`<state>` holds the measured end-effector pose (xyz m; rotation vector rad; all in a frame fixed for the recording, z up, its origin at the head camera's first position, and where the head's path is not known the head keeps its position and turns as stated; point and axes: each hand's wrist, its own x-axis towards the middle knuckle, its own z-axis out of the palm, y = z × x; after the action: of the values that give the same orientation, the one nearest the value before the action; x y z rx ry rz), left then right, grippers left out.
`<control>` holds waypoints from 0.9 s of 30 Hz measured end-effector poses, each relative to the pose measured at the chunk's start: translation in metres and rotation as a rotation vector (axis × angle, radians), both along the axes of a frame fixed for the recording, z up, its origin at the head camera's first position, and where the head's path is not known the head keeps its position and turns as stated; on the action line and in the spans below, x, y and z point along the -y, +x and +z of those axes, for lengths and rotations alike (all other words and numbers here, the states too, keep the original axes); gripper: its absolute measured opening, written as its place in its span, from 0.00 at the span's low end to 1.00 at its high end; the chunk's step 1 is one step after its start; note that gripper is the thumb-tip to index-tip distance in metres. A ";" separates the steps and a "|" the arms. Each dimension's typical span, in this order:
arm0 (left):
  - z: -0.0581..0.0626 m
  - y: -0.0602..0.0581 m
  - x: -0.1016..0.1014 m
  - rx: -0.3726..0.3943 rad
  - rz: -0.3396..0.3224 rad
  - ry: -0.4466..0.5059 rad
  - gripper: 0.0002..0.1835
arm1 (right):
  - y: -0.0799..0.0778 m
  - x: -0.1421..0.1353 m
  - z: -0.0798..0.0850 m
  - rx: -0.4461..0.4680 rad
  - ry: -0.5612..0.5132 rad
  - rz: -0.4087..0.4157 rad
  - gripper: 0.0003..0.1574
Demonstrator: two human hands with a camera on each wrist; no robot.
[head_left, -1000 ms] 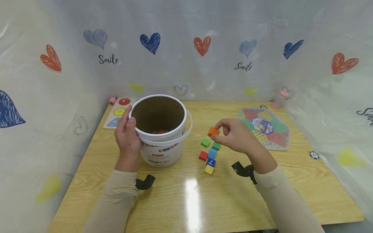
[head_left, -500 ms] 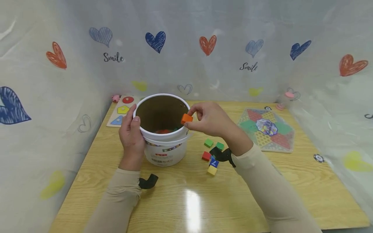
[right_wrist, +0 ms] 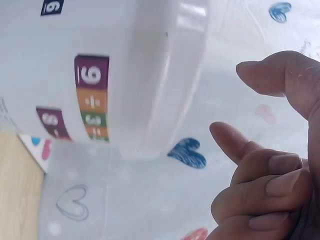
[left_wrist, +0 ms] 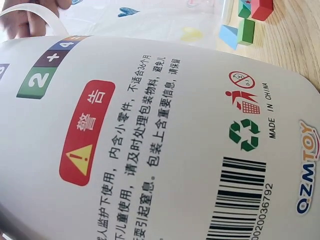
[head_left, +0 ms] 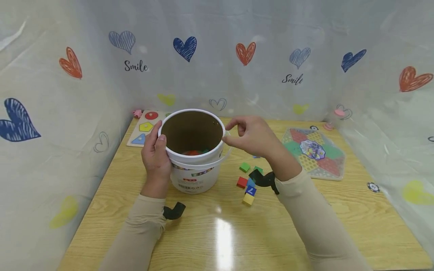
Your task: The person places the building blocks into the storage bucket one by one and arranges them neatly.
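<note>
A white toy bucket stands tilted on the table, its mouth toward me. My left hand grips its rim on the left, thumb outside. Inside the bucket, a red-orange piece shows near the bottom. At the right of the rim is my right hand, thumb and index finger apart with nothing between them. The right wrist view shows that gap too, with the other fingers of my right hand curled. Right of the bucket lie wooden blocks: green, red, blue with a numeral and yellow.
Behind the bucket on the left lies a shape puzzle board, beside a small pink toy. A star-patterned game board is at the right. A round chip and a pink-topped jar lie farther right.
My right hand carried an orange block left from the loose blocks to the bucket's rim and let go of it there. The left hand keeps its grip on the bucket.
</note>
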<state>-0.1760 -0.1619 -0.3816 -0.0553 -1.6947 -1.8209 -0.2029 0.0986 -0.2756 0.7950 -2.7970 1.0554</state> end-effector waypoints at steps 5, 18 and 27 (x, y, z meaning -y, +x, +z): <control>0.002 0.002 -0.002 0.038 0.027 -0.015 0.21 | 0.007 -0.030 -0.017 0.042 -0.025 -0.040 0.17; 0.002 0.003 -0.004 0.050 0.028 0.005 0.21 | 0.037 -0.097 -0.132 0.255 0.023 -0.111 0.16; 0.007 0.005 -0.009 0.022 0.009 0.019 0.22 | 0.067 -0.104 -0.173 0.252 0.120 -0.029 0.17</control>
<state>-0.1715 -0.1526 -0.3745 -0.0200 -1.6905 -1.8370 -0.1362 0.2027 -0.4484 0.6719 -3.0971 1.0600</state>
